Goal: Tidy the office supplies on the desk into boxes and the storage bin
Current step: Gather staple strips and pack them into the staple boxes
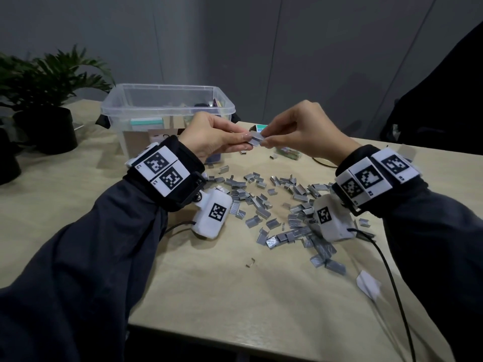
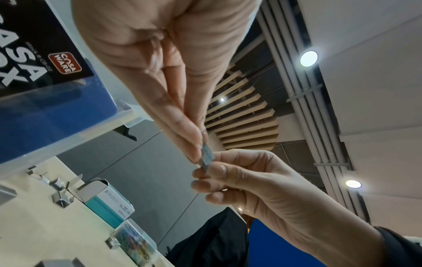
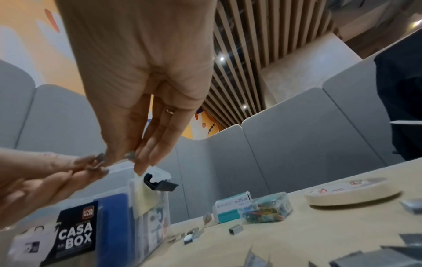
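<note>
grey metal staple strip (image 1: 256, 139), pinched by left hand (image 1: 213, 137), right hand (image 1: 300, 131)

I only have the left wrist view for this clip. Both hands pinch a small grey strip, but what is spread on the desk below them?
Observer: In the head view, a big scatter of loose staple strips covers the desk under the left hand and right hand, which pinch the held strip between them.

Operator: Anything besides the staple box and the clip box to put away?

Observer: Yes. The right wrist view shows a roll of tape lying flat beyond the box of coloured clips.

Operator: Does the storage bin already hold things?

Observer: It does. The head view looks through the clear storage bin; items lie inside, too small to name.
</note>
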The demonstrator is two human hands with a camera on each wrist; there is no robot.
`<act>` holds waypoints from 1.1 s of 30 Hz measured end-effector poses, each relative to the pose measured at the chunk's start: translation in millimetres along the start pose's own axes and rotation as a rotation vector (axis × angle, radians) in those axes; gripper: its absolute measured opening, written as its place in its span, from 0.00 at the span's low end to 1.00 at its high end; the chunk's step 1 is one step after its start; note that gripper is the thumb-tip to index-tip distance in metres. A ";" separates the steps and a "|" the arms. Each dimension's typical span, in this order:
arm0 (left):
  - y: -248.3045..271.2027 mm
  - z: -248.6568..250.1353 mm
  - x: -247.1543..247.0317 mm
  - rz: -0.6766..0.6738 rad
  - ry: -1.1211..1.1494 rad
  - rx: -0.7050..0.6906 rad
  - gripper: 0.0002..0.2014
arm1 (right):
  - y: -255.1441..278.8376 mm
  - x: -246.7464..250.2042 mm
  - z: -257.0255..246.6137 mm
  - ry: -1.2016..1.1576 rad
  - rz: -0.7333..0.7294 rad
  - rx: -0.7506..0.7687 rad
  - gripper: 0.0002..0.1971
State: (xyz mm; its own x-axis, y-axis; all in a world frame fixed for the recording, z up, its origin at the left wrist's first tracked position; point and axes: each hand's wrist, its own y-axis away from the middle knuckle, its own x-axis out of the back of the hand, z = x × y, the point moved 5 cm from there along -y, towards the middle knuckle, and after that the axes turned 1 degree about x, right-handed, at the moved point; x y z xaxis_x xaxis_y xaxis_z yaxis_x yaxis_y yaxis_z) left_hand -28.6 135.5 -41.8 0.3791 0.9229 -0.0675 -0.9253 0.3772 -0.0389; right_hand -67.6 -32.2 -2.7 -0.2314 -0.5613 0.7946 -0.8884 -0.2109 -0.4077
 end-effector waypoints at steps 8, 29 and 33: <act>-0.3 1.2 5.3 0.066 0.080 -0.037 0.08 | -6.3 -0.5 -10.2 0.017 0.066 0.066 0.10; -6.6 24.4 -42.7 0.082 0.053 -0.140 0.13 | 0.1 37.5 19.1 -0.470 0.146 -0.246 0.10; -29.4 32.7 -92.3 -0.031 0.055 -0.052 0.11 | 19.3 101.7 69.3 -0.094 0.385 -0.335 0.05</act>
State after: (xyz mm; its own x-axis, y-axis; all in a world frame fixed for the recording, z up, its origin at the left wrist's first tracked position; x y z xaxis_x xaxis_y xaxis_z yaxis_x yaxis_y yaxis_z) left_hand -36.8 41.8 -1.8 0.4090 0.9046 -0.1197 -0.9118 0.3999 -0.0935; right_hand -80.8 -148.9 39.1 -0.5432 -0.6209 0.5652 -0.8279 0.2840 -0.4836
